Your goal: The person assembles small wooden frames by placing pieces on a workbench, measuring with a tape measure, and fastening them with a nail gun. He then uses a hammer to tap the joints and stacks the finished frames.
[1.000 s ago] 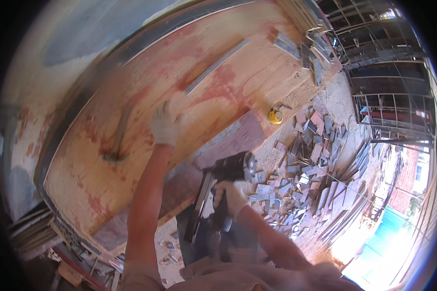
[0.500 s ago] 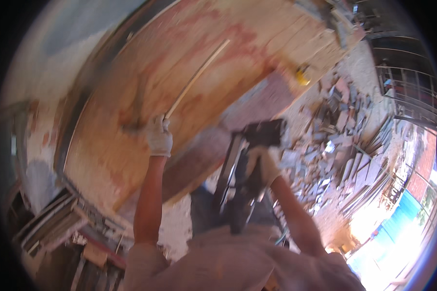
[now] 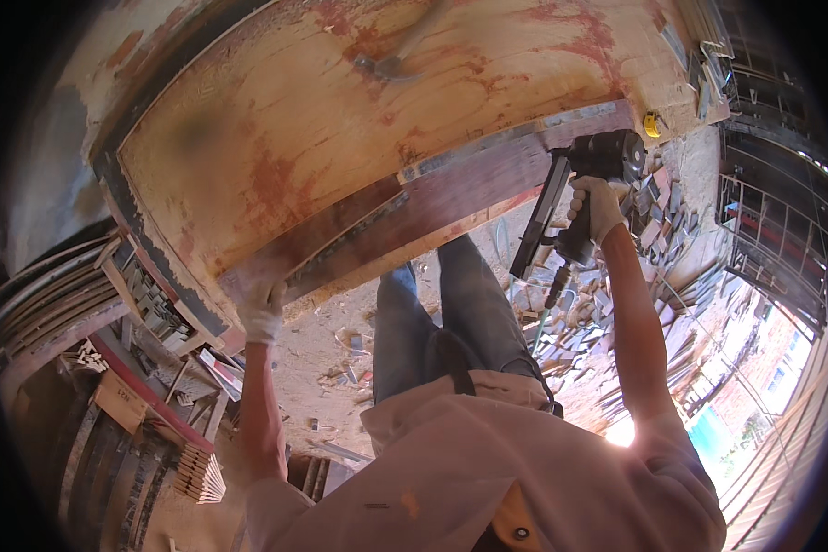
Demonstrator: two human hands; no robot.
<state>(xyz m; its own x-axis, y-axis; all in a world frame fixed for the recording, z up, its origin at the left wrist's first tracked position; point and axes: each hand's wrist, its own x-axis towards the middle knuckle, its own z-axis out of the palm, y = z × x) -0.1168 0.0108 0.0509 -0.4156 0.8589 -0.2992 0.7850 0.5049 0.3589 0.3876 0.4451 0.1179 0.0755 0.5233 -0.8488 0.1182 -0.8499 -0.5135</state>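
My right hand [image 3: 600, 208], in a pale work glove, is wrapped round the handle of a black nail gun [image 3: 610, 156]. Its long magazine slants down to the left, and an air hose fitting [image 3: 557, 285] hangs below the grip. The gun's head is over the right end of a long reddish-brown board [image 3: 488, 198] along the bench's near edge. At the board's left end my gloved left hand [image 3: 263, 313] is closed on the wood, its fingertips partly hard to see. A hammer [image 3: 391, 66] lies farther back on the stained bench top [image 3: 248, 147].
A yellow tape measure [image 3: 651, 124] sits near the bench's right end. Wood offcuts [image 3: 658, 235] are heaped on the floor to the right. Stacked boards [image 3: 60, 294] and a cardboard box [image 3: 121, 402] stand at left.
My left hand, which held a thin wooden strip over the bench, is now at the board's left end; the strip is out of sight. The nail gun has risen to the right. The view has turned.
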